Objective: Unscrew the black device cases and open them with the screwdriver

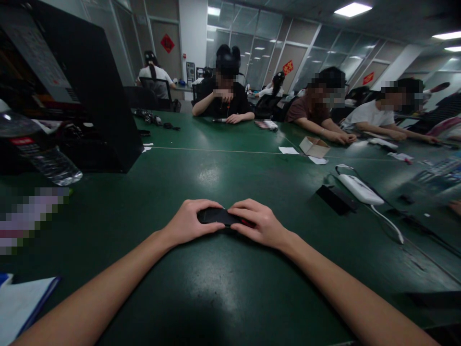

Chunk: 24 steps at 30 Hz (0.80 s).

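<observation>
A black, elongated object (217, 217) lies on the green table straight ahead of me, with a bit of red at its right end. Its exact kind is hard to make out under my fingers. My left hand (192, 221) is wrapped around its left end, thumb on the near side and fingers on the far side. Around the right end, my right hand (257, 222) grips in the same way and covers much of it. The fingertips of both hands almost meet near its middle.
A black computer case (108, 96) and a plastic bottle (46, 149) stand at left. To the right lie a white power strip (361, 189), a black box-shaped item (336, 199) and an open carton (314, 146). Several people sit across the green table (216, 288).
</observation>
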{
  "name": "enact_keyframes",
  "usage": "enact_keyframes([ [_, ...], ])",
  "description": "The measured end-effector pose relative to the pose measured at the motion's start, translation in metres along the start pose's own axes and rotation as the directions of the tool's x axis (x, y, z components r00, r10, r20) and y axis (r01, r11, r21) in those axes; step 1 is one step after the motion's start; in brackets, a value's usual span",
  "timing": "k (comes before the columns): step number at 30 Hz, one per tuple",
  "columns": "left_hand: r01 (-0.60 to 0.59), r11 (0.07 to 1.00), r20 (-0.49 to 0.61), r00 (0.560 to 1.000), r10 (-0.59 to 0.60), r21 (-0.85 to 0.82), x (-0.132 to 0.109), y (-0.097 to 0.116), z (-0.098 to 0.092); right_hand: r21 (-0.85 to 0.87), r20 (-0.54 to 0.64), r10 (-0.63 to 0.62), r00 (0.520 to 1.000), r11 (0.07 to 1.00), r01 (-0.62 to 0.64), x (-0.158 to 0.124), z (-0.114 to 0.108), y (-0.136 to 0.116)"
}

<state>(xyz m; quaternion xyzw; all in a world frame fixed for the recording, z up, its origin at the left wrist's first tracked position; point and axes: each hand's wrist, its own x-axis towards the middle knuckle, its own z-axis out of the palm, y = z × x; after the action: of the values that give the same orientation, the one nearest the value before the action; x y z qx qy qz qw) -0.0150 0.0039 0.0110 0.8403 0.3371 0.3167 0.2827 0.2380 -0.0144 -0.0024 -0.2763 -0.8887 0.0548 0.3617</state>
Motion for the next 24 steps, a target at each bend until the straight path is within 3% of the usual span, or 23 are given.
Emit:
enact_keyframes([
  [6,0.040,0.996,-0.046,0.998,-0.044,-0.083,0.002,0.000,-0.001,0.094,-0.014,0.176,0.984,0.980,-0.174,0.002,-0.001,-0.003],
  [12,0.132,0.976,-0.092,0.985,-0.149,-0.171,0.003,-0.007,0.001,0.166,-0.044,0.366,0.930,0.920,-0.354,0.003,0.004,0.003],
  [24,0.220,0.932,-0.104,0.960,-0.259,-0.287,0.005,-0.004,0.001,0.182,-0.103,0.411,0.906,0.903,-0.389,0.009,0.009,0.000],
])
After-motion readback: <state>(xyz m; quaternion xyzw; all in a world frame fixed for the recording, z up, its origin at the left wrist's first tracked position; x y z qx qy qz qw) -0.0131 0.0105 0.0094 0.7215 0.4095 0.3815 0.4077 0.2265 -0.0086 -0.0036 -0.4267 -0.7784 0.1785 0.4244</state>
